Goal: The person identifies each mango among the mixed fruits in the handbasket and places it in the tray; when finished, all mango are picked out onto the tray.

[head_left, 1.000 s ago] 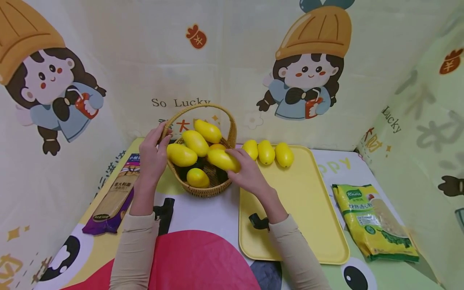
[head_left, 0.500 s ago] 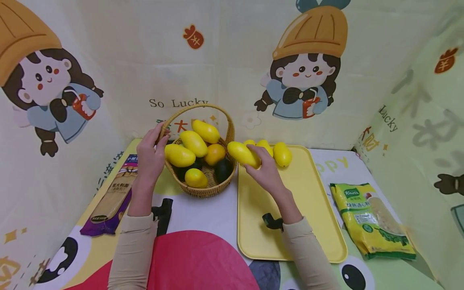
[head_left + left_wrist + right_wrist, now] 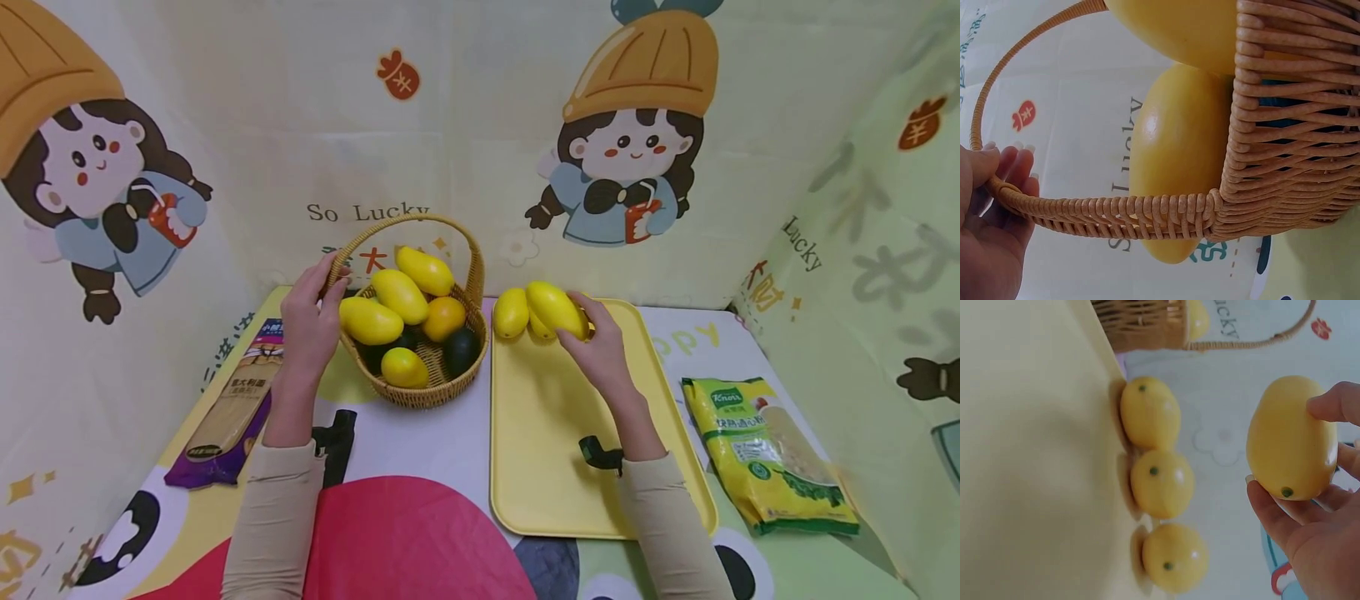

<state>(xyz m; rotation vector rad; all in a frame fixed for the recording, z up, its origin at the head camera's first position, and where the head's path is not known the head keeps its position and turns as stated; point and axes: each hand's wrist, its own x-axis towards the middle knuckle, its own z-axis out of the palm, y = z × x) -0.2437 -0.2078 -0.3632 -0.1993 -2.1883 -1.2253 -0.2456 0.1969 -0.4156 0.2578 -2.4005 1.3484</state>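
My left hand (image 3: pixel 311 321) holds the side of the arched handle (image 3: pixel 1104 215) of a wicker basket (image 3: pixel 423 397), fingers and thumb curled round it. Inside the basket lie several yellow mangoes (image 3: pixel 399 297), an orange (image 3: pixel 444 319) and a dark avocado-like fruit (image 3: pixel 461 352). Above the back of a yellow tray (image 3: pixel 555 417), my right hand (image 3: pixel 602 350) grips another mango (image 3: pixel 1291 437) between thumb and fingers. Three mangoes stand in a row on the tray in the right wrist view, the middle one (image 3: pixel 1161 483) close to both neighbours. From the head, the held mango partly hides this row.
A purple-ended spaghetti pack (image 3: pixel 228 408) lies left of the basket. To the right of the tray is a yellow-green Knorr bag (image 3: pixel 768 454). A printed cloth wall (image 3: pixel 480 125) rises behind the basket and tray. The tablecloth carries a large red shape (image 3: pixel 420 533).
My right hand has lifted a mango out of the basket and carried it right, over the tray's row. The orange and dark fruit came into fuller view. My left hand stays on the handle.
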